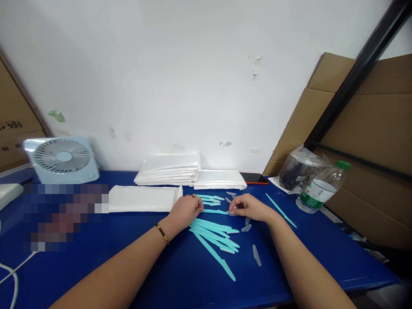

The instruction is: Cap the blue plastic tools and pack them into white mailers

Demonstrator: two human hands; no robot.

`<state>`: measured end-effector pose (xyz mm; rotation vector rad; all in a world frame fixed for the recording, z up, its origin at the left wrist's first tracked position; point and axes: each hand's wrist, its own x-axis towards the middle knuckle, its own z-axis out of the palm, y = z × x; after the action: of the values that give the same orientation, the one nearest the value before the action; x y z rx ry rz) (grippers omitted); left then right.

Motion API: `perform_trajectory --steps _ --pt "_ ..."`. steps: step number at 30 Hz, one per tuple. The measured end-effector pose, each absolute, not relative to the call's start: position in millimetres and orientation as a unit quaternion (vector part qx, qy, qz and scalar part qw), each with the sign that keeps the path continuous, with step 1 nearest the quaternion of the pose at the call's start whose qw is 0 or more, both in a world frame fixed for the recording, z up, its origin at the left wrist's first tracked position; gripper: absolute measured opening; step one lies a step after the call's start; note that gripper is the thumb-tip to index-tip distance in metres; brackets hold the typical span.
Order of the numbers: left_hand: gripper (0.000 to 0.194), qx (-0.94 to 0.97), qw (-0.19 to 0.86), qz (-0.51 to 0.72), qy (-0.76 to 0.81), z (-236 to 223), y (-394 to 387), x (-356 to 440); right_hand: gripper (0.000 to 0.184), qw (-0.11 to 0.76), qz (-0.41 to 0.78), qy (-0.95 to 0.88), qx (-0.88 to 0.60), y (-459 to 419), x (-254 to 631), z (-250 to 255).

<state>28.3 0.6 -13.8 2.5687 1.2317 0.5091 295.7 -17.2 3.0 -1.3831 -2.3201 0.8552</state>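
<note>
My left hand pinches the handle end of a turquoise eyebrow razor, which points right. At that razor's blade end, my right hand has its fingertips closed on a small clear blade cap. Whether the cap sits over the blade or only touches it, I cannot tell. Below the hands several turquoise razors lie fanned out, and a few more lie just beyond the left fingers. Loose clear caps are scattered around my right hand. One more razor lies apart, right of my right wrist.
White padded packets are stacked by the wall, with a single packet left of my left hand. A phone lies behind. At right stand a green-capped bottle and a bagged dark item; a fan stands left.
</note>
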Motion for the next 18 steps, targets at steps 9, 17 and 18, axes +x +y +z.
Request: perform_trajectory --steps 9,17,18 --pt "0.015 0.879 0.104 0.174 0.431 -13.7 0.1 30.4 0.016 0.207 0.245 -0.819 -0.476 -17.0 271.2 -3.5" --pt "0.012 0.901 0.156 0.179 0.363 -6.9 -10.9 31.3 0.021 0.240 0.086 -0.752 -0.608 -3.0 294.9 -5.9" --pt "0.012 0.906 0.172 0.165 0.351 -7.2 -11.5 31.6 0.021 0.231 0.084 -0.751 -0.613 -1.8 294.7 -7.5"
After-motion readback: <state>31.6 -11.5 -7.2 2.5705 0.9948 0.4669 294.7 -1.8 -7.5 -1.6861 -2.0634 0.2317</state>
